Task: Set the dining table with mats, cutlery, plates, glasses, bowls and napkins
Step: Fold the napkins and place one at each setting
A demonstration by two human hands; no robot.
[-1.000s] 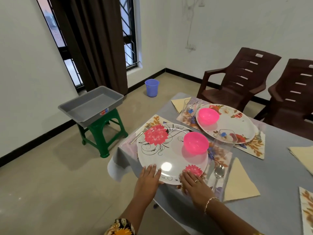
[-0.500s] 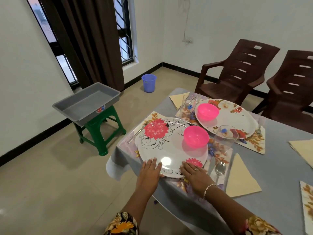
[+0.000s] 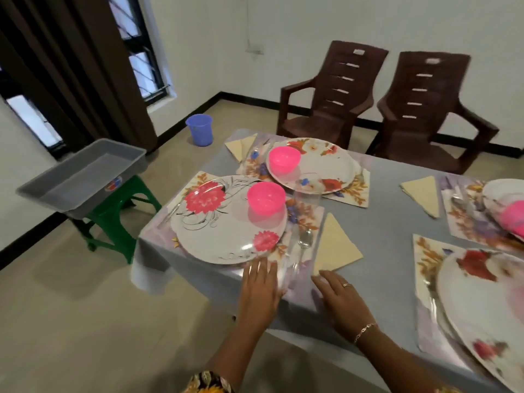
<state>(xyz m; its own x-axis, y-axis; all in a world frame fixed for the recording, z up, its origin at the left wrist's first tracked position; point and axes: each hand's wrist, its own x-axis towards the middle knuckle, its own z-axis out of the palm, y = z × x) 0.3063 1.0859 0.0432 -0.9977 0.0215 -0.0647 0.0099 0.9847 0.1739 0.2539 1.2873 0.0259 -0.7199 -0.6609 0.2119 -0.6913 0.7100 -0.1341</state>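
Both hands are flat, fingers straight, holding nothing: the left hand (image 3: pixel 259 287) on the mat (image 3: pixel 307 219) at the near edge of the plate (image 3: pixel 224 231), the right hand (image 3: pixel 338 297) low over the counter (image 3: pixel 382 219) right of the plate, fingertips near the corner of the napkin (image 3: pixel 336 246). The plate looks stiff, light and slick, best taken at opposite rims; the thin mat should slide if pushed flat; the pink bowl (image 3: pixel 266 197) on the plate and the glass (image 3: pixel 308 187) just beyond it show nothing inside.
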